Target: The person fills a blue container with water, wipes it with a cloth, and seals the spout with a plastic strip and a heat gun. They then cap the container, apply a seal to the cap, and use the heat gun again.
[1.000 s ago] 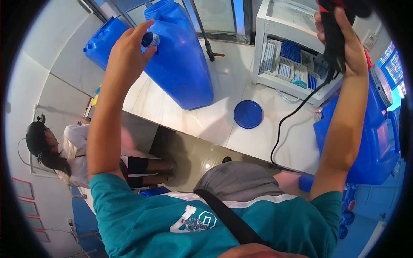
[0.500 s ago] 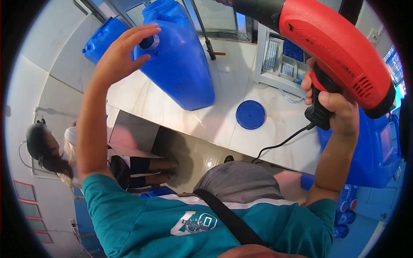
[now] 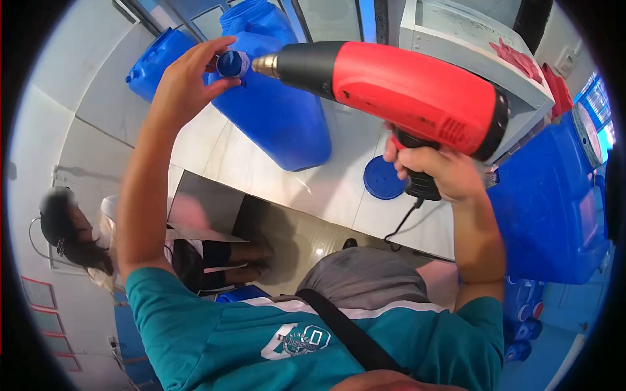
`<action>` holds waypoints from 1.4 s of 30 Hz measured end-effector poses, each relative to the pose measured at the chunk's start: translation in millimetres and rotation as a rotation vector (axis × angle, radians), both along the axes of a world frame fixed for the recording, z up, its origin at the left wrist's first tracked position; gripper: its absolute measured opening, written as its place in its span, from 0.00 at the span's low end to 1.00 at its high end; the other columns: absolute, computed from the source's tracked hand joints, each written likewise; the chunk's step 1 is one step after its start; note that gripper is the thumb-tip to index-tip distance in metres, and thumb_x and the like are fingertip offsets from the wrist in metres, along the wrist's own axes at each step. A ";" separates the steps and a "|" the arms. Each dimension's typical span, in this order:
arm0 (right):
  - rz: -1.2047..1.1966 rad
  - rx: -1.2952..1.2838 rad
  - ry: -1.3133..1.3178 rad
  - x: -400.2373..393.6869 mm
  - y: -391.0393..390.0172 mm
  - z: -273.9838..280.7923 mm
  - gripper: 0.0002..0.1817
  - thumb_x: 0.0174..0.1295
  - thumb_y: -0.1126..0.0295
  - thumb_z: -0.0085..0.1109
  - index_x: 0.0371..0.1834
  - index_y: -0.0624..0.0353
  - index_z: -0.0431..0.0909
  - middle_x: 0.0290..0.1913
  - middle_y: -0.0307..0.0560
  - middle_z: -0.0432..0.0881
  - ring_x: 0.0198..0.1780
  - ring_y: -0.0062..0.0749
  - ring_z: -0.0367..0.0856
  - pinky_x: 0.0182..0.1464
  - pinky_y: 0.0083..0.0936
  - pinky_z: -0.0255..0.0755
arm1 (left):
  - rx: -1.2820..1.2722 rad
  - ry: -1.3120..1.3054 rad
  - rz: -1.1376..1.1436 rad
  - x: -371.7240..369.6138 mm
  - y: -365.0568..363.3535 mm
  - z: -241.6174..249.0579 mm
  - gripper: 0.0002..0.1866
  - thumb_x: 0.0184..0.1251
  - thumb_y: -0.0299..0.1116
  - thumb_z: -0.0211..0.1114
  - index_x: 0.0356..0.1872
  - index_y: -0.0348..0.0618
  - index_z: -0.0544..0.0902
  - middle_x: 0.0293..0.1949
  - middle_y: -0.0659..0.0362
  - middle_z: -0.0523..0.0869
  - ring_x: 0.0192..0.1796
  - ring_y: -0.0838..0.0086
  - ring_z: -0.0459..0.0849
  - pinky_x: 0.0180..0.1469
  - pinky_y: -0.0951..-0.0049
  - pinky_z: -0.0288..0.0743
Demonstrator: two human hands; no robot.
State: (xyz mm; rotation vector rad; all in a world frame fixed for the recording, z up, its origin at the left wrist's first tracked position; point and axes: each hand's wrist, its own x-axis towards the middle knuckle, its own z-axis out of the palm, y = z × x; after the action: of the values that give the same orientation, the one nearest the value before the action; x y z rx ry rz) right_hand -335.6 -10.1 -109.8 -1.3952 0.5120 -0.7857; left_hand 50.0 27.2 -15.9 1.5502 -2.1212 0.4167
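Note:
My right hand (image 3: 433,166) is wrapped round the black handle of a red heat gun (image 3: 414,88). The gun's metal nozzle (image 3: 266,66) points left, close to the blue cap (image 3: 229,64) on the spout of a large blue jug (image 3: 280,117). Clear wrinkled film shows around this cap. My left hand (image 3: 192,81) is at the cap's left side, thumb and fingers curved around it and apart; whether they touch it is hard to tell. A round blue lid (image 3: 383,178) lies flat on the tiled counter (image 3: 326,189), left of the gun's handle.
Another blue jug (image 3: 156,62) stands at the back left, and a large blue container (image 3: 548,202) at the right. A white cabinet (image 3: 469,39) with a red cloth (image 3: 517,60) is behind the gun. A person (image 3: 72,228) is at the left. The gun's cord (image 3: 405,225) hangs over the counter edge.
The heat gun and my right hand have moved left and down, bringing the nozzle close to the cap. My left hand has shifted slightly, still beside the cap.

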 end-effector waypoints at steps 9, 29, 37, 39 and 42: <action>0.013 0.109 -0.093 14.8 -8.2 -0.4 0.25 0.55 0.73 0.61 0.59 0.66 0.76 0.37 0.49 0.84 0.35 0.25 0.82 0.37 0.23 0.80 | -0.062 -0.015 -0.057 -4.2 1.0 -0.6 0.32 0.56 0.32 0.80 0.64 0.48 0.80 0.50 0.55 0.88 0.47 0.64 0.88 0.52 0.64 0.84; -0.057 0.152 -0.096 -22.5 -5.4 -22.2 0.26 0.57 0.73 0.59 0.61 0.68 0.74 0.39 0.53 0.84 0.34 0.28 0.82 0.36 0.26 0.80 | -0.124 -0.079 -0.012 -34.7 9.2 -6.4 0.32 0.59 0.34 0.75 0.64 0.41 0.72 0.48 0.53 0.85 0.58 0.56 0.82 0.61 0.61 0.76; -0.046 0.173 -0.143 -19.7 -2.9 -17.3 0.22 0.58 0.74 0.61 0.57 0.67 0.78 0.37 0.50 0.85 0.34 0.26 0.83 0.36 0.25 0.81 | -0.080 -0.119 0.034 -41.3 13.8 2.8 0.26 0.63 0.36 0.75 0.59 0.43 0.76 0.52 0.50 0.83 0.56 0.56 0.83 0.58 0.62 0.77; -0.057 0.191 -0.137 -18.2 -2.3 -16.5 0.22 0.58 0.74 0.61 0.57 0.67 0.78 0.37 0.50 0.85 0.34 0.26 0.83 0.36 0.25 0.81 | 0.053 -0.169 0.387 -44.2 14.2 5.2 0.23 0.63 0.39 0.74 0.55 0.42 0.79 0.48 0.51 0.85 0.51 0.56 0.85 0.53 0.62 0.79; -0.071 0.203 -0.121 -15.6 -1.4 -11.5 0.22 0.58 0.74 0.61 0.57 0.67 0.78 0.37 0.50 0.85 0.34 0.26 0.83 0.36 0.25 0.80 | -0.260 -0.248 0.070 -33.6 8.7 2.2 0.21 0.64 0.44 0.72 0.51 0.41 0.82 0.41 0.52 0.87 0.47 0.57 0.86 0.49 0.59 0.79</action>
State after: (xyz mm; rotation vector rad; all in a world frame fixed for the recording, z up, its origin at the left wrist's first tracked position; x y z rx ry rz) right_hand -351.3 -11.4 -121.2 -1.1400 0.5339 -0.8451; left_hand 16.4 35.9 -13.8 1.4868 -2.0934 0.9129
